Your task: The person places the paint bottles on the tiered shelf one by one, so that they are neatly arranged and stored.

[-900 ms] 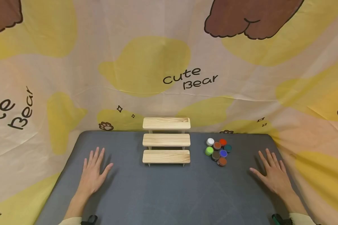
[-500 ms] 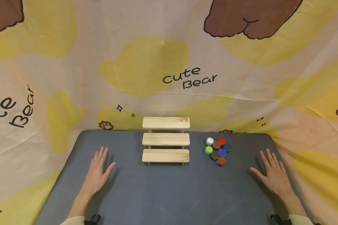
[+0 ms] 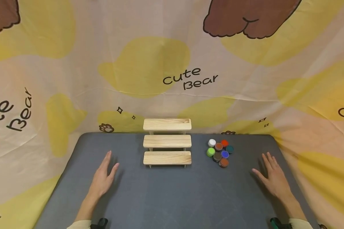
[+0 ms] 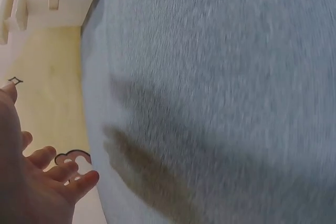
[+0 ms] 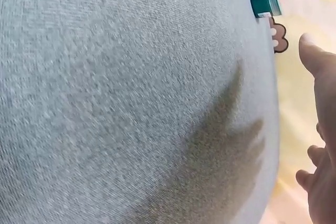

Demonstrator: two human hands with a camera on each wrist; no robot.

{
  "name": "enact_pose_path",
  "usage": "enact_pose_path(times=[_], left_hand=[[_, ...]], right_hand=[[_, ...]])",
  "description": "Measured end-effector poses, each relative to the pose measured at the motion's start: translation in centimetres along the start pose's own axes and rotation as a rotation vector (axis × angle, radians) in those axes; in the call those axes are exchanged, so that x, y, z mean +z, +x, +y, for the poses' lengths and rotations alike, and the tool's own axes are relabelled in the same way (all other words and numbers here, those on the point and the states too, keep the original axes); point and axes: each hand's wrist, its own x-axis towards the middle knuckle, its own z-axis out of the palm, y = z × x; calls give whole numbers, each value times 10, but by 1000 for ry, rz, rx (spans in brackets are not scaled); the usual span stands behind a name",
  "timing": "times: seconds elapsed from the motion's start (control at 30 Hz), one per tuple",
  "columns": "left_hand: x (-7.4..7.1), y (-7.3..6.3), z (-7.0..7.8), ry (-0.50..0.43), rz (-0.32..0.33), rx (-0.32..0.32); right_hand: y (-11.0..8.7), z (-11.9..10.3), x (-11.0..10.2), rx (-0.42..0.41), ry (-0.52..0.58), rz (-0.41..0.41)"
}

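Note:
My left hand (image 3: 101, 179) hovers over the left part of the table with straight fingers and its thumb held apart, holding nothing. On the right side, my right hand (image 3: 274, 179) is spread in much the same way, also holding nothing. Between the hands, toward the back, stands a three-step wooden display rack (image 3: 167, 158). Several small paint jars cluster to the right of the rack, among them a white jar (image 3: 212, 143), a lime green jar (image 3: 211, 152), a blue jar (image 3: 225, 154) and a brown jar (image 3: 224, 163). In the right wrist view a dark green jar (image 5: 265, 2) shows at the top.
The dark grey table (image 3: 172, 197) has rounded back corners. A fabric backdrop (image 3: 143, 73) with bear prints hangs right behind it and along both sides. Each wrist carries a black strap.
My left hand has moved right, toward the rack, and turned more onto its edge. The right hand has turned slightly inward. The head view has shifted a little; jars and rack stay put.

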Motion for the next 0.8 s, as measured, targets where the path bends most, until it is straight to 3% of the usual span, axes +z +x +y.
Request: enact_pose_path(times=[0.33, 0.57, 0.8], left_hand=[[17, 1, 9, -67, 29, 22], [25, 1, 15, -161, 123, 15], [40, 0, 25, -279, 147, -96]], right_hand=[[1, -9, 13, 18, 45, -8], [-1, -18, 20, 49, 71, -37], [-1, -25, 25, 98, 134, -53]])
